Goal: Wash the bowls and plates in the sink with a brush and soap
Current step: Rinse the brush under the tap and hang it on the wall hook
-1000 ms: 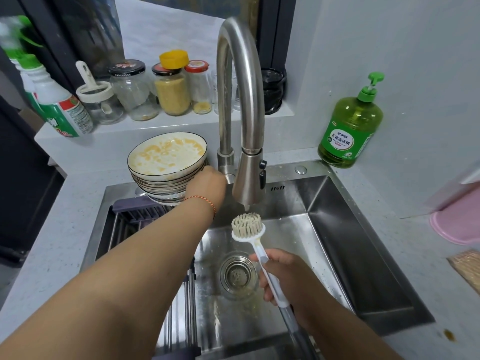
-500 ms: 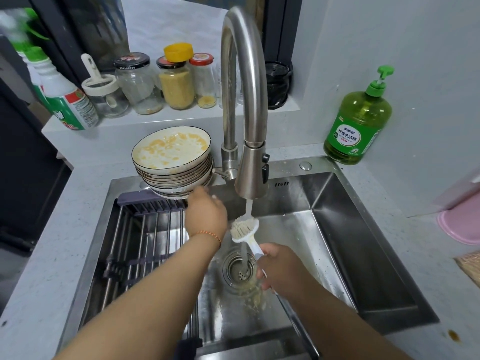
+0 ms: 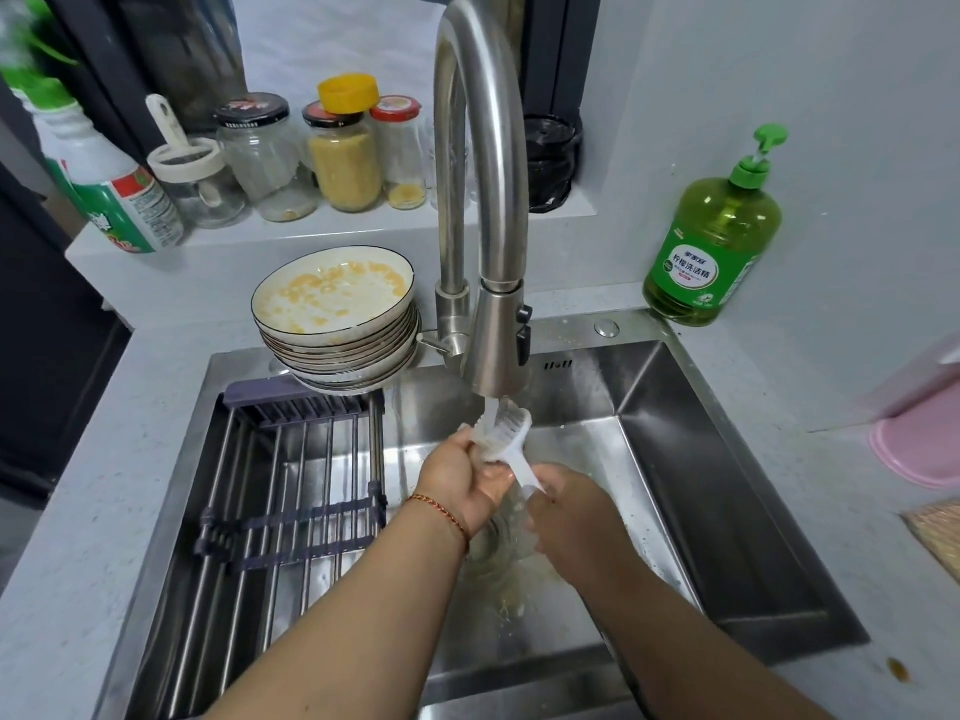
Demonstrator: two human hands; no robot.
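Observation:
A white dish brush (image 3: 506, 433) is held under water running from the steel tap (image 3: 496, 356). My right hand (image 3: 569, 506) grips its handle. My left hand (image 3: 460, 475) is curled round the brush head, thumb and fingers against the bristles. A stack of dirty bowls and plates (image 3: 337, 324), the top bowl smeared with yellow residue, stands on the sink's back left rim. The green soap bottle (image 3: 711, 241) with a pump stands on the counter at the back right. Both hands hover over the steel sink (image 3: 675, 459) basin, above the drain.
A metal drying rack (image 3: 291, 485) spans the sink's left half. Jars (image 3: 343, 153) and a spray bottle (image 3: 114, 194) line the ledge behind. A pink basin (image 3: 919, 444) sits at the right edge of the counter. Yellow scraps lie around the drain.
My left hand left the tap handle and came down onto the brush head. Water started running, and the brush rose up under the stream.

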